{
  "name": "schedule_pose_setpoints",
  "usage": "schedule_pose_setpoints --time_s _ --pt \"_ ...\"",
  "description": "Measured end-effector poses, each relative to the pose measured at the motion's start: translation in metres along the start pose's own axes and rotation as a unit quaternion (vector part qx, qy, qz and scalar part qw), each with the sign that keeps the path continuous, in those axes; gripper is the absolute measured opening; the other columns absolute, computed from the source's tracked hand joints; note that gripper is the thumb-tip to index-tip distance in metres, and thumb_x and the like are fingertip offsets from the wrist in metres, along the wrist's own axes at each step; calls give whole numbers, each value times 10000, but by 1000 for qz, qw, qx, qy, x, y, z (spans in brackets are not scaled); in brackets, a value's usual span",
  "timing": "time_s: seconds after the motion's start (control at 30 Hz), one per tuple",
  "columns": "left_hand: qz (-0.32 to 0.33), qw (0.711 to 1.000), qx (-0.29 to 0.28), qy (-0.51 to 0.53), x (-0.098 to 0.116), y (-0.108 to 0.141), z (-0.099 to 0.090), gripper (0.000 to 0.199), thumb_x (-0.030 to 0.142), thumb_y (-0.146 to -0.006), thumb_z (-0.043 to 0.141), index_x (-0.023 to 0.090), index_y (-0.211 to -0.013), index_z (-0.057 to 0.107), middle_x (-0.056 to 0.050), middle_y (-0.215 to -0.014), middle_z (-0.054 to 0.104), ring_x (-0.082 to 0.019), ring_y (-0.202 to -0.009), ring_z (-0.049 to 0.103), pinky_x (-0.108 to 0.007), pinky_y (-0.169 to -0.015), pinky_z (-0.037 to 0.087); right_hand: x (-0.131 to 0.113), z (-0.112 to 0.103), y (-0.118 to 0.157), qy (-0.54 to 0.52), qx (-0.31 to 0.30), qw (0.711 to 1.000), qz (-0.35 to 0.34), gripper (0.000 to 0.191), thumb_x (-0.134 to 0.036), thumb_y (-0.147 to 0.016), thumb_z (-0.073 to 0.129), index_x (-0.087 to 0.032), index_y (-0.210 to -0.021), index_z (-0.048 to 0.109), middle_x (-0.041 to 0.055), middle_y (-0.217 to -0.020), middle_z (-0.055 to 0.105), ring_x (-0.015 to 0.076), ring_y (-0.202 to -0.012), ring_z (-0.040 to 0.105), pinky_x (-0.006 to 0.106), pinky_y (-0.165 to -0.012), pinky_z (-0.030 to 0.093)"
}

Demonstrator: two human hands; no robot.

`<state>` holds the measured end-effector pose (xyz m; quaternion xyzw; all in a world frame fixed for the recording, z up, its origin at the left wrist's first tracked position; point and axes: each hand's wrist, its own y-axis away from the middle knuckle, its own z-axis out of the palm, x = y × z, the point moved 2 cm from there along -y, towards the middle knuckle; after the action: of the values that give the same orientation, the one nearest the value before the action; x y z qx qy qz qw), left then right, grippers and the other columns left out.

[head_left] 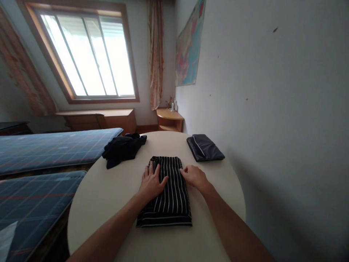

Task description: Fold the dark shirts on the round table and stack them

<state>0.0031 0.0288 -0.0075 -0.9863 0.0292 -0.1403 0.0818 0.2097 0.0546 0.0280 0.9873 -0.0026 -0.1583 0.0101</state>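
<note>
A black garment with white stripes (173,193), folded into a long rectangle, lies flat on the round cream table (106,211). My left hand (152,182) rests palm down on its left side, fingers spread. At the garment's upper right edge is my right hand (193,175), its fingers curled together and the thumb against the cloth. Whether a bit of the edge is pinched there is hard to see, but the fingers are closed at it. The garment's kind cannot be made out in this folded state.
A crumpled black cloth (124,147) lies at the table's far left edge. A folded dark grey cloth (205,147) sits at the far right, near the white wall (272,127). Blue plaid mattresses (49,149) stand left of the table. A corner shelf (170,114) is beyond.
</note>
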Motion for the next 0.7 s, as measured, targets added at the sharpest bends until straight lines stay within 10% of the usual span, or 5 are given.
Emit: schedule_pose_setpoints --time_s 0.4,0.7 --pt "17 976 58 211 -10 -16 9 698 447 -900 527 106 -1485 358 -193 -1613 226 -304 -1501 186 -458 -1210 223 5 5 -6 -34 22 999 -18 401 -479 -966 453 -172 -937 710 150 -969 748 267 -928 703 323 -753 483" --pt "-19 948 76 308 -17 -26 11 649 287 -924 459 90 -1513 273 -180 -1600 273 -245 -1503 193 -421 -1234 177 9 13 -16 -176 46 983 -41 623 -392 -945 512 -63 -1456 375 213 -1279 637 284 -1162 629 376 -969 463"
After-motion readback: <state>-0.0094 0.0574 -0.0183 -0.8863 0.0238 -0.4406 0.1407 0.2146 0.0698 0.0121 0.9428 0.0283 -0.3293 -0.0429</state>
